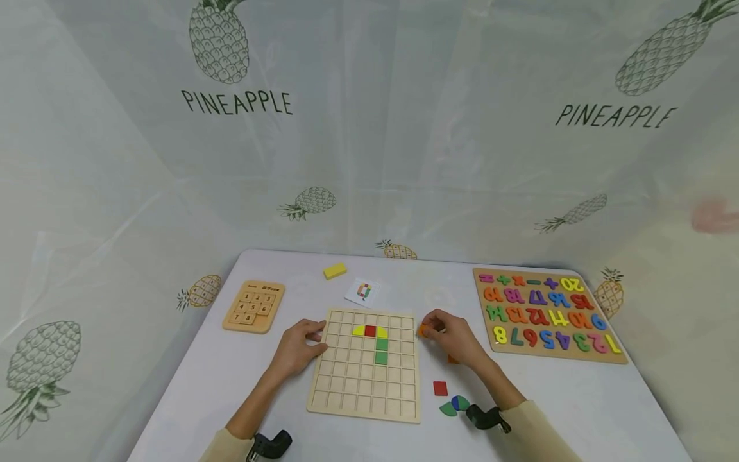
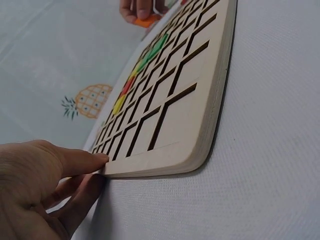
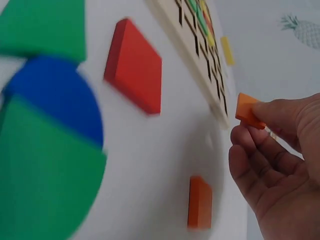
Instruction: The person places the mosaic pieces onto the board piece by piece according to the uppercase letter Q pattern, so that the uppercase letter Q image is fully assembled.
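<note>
My left hand [image 1: 295, 348] grips the left edge of a wooden grid board [image 1: 346, 401], thumb on the rim and fingers lower at its side. In the board's upper cells lie a red square tile [image 1: 370, 330] between two yellow pieces, with two green square tiles [image 1: 382, 351] in a column below the right one. Beyond the board's right edge, my right hand [image 1: 457, 337] pinches an orange tile [image 3: 248, 111] between thumb and fingers, raised off the table. Under that hand, another orange piece [image 3: 200, 202] lies on the table, partly hidden in the head view.
Right of the board lie a red square tile [image 1: 441, 388] and green and blue curved pieces [image 1: 448, 409]. A pattern card [image 1: 363, 292] and a yellow block [image 1: 335, 271] lie behind it. A number puzzle [image 1: 254, 307] sits at left, a colourful number board [image 1: 548, 314] at right.
</note>
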Motion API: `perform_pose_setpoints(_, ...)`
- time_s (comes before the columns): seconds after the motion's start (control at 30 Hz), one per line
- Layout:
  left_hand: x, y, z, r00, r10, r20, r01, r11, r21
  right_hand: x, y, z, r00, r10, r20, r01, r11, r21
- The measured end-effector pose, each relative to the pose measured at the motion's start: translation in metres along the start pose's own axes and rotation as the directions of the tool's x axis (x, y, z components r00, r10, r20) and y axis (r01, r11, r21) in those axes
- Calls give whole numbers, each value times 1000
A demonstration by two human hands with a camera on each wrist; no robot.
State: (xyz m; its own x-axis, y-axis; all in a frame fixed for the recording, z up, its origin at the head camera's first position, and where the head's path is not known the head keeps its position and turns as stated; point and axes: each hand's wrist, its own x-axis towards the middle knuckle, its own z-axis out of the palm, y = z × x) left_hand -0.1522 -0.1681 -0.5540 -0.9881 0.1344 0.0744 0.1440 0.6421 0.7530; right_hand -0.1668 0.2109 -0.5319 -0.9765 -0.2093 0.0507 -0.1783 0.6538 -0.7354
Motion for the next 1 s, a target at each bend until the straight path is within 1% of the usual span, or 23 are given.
perform_pose_setpoints(0.1,0,0,1,1000,-1,6,1,1000,3,3,-9,7,1000,-20,9,20,999,28)
perform_pose_setpoints(0.27,0,3,1,1000,-13,17,13,1000,-5,7,-27,21,996,-73,58,68,995,73)
perform_pose_setpoints(0.4,0,4,1,1000,-11,19,11,1000,0,10,-38,33,984,-146,98,138,987,81)
perform_pose_setpoints(0.5,0,5,1,1000,-12,11,12,1000,2,12,-46,42,974,-180,135,170,982,81)
perform_pose_setpoints(0.6,0,6,1,1000,-17,5,18,1000,-2,14,-54,49,967,-189,173,178,981,82)
perform_pose_setpoints(0.73,1,6,1,1000,-18,4,18,1000,-8,17,-63,56,961,-176,212,164,984,70)
perform_pose_setpoints(0.87,1,5,2,1000,-10,3,10,1000,-6,18,-69,62,960,-174,217,163,984,66)
perform_pose_setpoints(1.0,1,5,2,1000,-1,-2,1,1000,3,21,-74,69,956,-198,215,188,980,65)
